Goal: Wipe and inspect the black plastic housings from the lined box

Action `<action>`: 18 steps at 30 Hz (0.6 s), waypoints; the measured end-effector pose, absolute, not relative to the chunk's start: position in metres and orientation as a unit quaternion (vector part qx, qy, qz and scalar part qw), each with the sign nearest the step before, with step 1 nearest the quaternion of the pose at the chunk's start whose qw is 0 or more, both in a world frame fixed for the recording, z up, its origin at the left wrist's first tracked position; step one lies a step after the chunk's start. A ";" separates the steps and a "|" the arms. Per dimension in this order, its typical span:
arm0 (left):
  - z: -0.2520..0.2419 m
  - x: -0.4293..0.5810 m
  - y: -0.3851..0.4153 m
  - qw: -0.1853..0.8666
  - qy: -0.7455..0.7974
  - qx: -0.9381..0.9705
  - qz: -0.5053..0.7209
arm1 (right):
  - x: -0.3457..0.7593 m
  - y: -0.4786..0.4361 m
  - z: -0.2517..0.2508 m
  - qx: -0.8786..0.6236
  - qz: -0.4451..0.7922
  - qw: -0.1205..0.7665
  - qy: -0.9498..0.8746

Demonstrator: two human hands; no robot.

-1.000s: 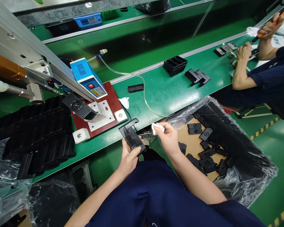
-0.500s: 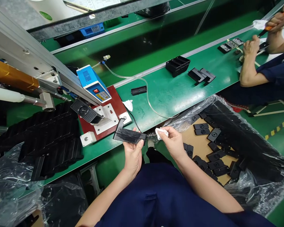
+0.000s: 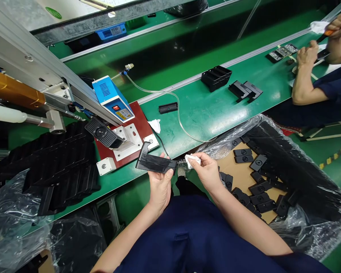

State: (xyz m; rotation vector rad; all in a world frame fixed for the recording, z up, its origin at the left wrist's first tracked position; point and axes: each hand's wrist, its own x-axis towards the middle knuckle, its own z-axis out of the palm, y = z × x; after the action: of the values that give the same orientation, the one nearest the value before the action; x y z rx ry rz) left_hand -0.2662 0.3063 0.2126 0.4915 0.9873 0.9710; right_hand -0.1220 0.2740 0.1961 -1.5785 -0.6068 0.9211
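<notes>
My left hand (image 3: 160, 185) grips a black plastic housing (image 3: 156, 163) by its right end, thumb on the near side. An upturned arm rises from the housing's left end, close to the red base plate (image 3: 138, 113). Just right of the housing, my right hand (image 3: 207, 170) pinches a crumpled white cloth (image 3: 192, 160). A small gap separates cloth and housing. Behind my left hand, a black ribbed part with a round centre (image 3: 104, 133) rests on the metal fixture (image 3: 127, 142) of the base plate.
A blue box with a red switch (image 3: 113, 99) stands behind the fixture. Stacked black parts (image 3: 59, 167) fill the bench's left. A plastic-lined carton (image 3: 226, 161) holds several black pieces at right. A clear hose (image 3: 179, 117) crosses the bench. At far right, a co-worker's hands (image 3: 308, 55) hold a tool.
The cloth and my right hand have shifted very slightly left. My left hand keeps the housing in nearly the same place. The background has moved a little with the camera.
</notes>
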 end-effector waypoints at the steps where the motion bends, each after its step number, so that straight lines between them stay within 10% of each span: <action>1: 0.213 -0.266 0.306 0.743 0.450 0.222 0.443 | -0.122 0.274 0.196 -0.673 0.395 0.571 -0.257; 18: 0.208 -0.263 0.308 0.756 0.432 0.179 0.459 | -0.119 0.272 0.190 -0.662 0.414 0.574 -0.247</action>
State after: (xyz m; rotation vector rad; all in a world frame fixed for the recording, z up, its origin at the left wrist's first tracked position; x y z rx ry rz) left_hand -0.2626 0.3077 0.2077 0.3908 0.9409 1.0000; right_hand -0.1193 0.2722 0.1901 -1.5502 -0.5784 0.9695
